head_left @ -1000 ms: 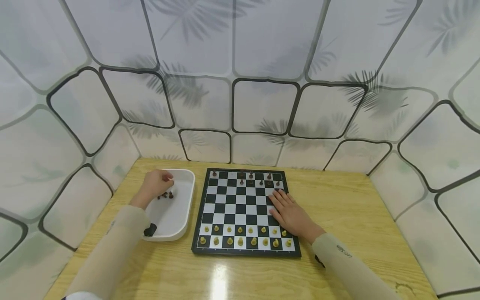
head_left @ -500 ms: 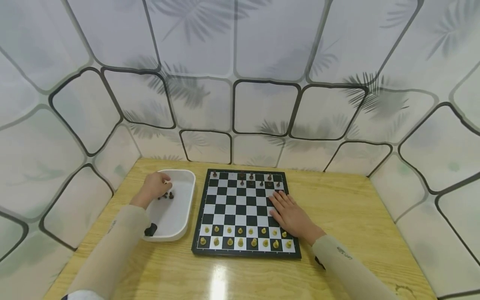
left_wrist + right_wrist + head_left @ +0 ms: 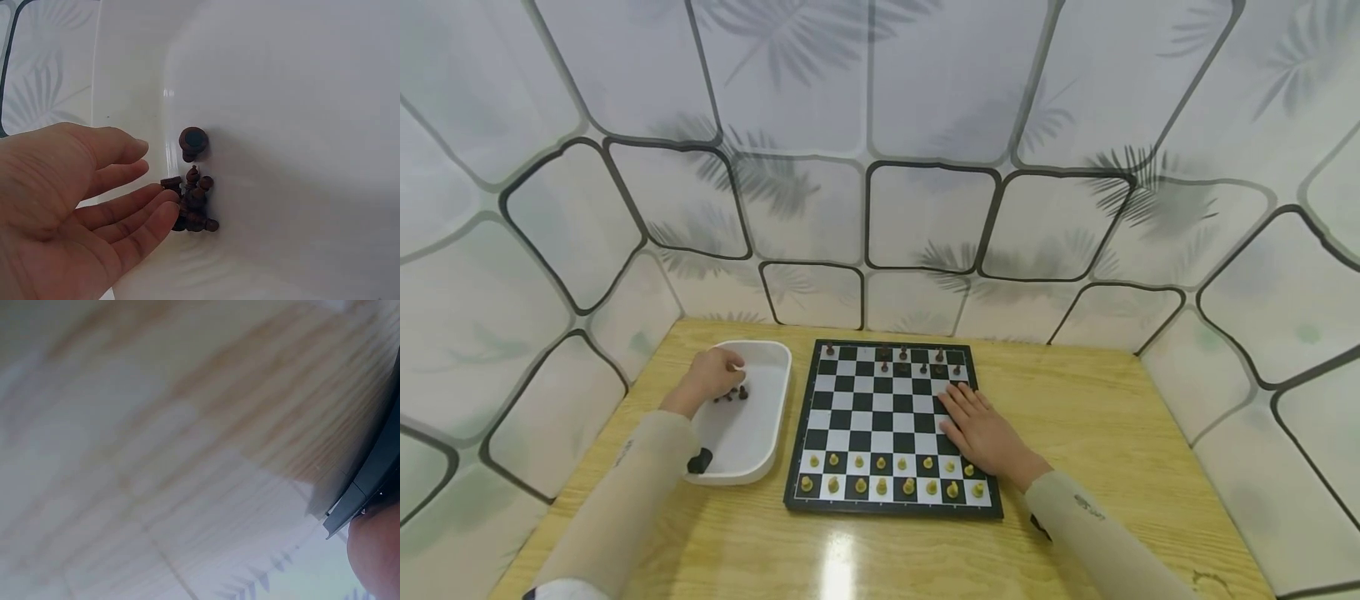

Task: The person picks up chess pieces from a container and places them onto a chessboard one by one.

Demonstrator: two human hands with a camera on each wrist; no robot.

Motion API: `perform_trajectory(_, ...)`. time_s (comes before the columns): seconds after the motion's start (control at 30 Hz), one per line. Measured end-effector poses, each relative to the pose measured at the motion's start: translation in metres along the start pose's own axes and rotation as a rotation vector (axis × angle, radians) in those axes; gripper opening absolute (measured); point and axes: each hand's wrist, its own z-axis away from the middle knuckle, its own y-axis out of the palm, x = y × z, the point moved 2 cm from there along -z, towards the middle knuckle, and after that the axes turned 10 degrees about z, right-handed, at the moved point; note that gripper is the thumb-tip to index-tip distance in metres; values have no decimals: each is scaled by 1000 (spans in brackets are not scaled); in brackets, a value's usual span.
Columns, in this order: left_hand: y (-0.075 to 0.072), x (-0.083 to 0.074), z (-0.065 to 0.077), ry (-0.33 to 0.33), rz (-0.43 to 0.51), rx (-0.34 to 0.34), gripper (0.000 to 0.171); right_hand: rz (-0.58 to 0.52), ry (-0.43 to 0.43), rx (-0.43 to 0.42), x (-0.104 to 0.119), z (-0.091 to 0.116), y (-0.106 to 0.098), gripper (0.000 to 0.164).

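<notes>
My left hand [image 3: 709, 377] reaches into a white tray [image 3: 741, 450] left of the chessboard. In the left wrist view its fingertips lie right at a small heap of dark brown chess pieces [image 3: 195, 199], partly covering them. Its thumb and forefinger are close together with no piece showing between them. One more dark piece [image 3: 194, 141] lies on its side just past the heap, base toward the camera. My right hand [image 3: 988, 427] rests flat, fingers extended, on the right edge of the black-and-white chessboard [image 3: 882, 418]. The right wrist view shows the board's dark edge [image 3: 372, 475] beside a bit of that hand.
Two rows of yellow chess pieces [image 3: 881, 486] stand on the board's near side. Several dark pieces [image 3: 903, 354] stand on the far rows. A black item [image 3: 700, 461] shows at the tray's near left corner. Patterned cloth [image 3: 925, 217] surrounds the wooden table [image 3: 1075, 400].
My left hand has lowered slightly toward the dark pieces in the tray, and its fingers have spread a little. My right hand keeps its place on the board.
</notes>
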Motion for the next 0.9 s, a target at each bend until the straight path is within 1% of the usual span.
perform_trajectory(0.17,0,0,1,12,-27,-5,40,0,2,-11,0,1,1,62)
perform_trajectory(0.37,2,-1,2,40,-62,27,35,8,8,4,-1,0,2,63)
perform_trajectory(0.5,2,-2,4,40,-46,32,32,8,6,5,-2,-1,3,63)
perform_trajectory(0.67,3,-2,5,23,-4,55,20,15,4,5,-2,-1,4,64)
perform_trajectory(0.77,4,0,4,10,15,65,16,16,2,3,-3,-1,5,64)
perform_trajectory(0.83,4,1,3,16,14,57,14,13,3,3,-3,-1,5,64)
perform_trajectory(0.9,4,2,1,41,-8,33,13,9,5,3,-3,-1,5,64)
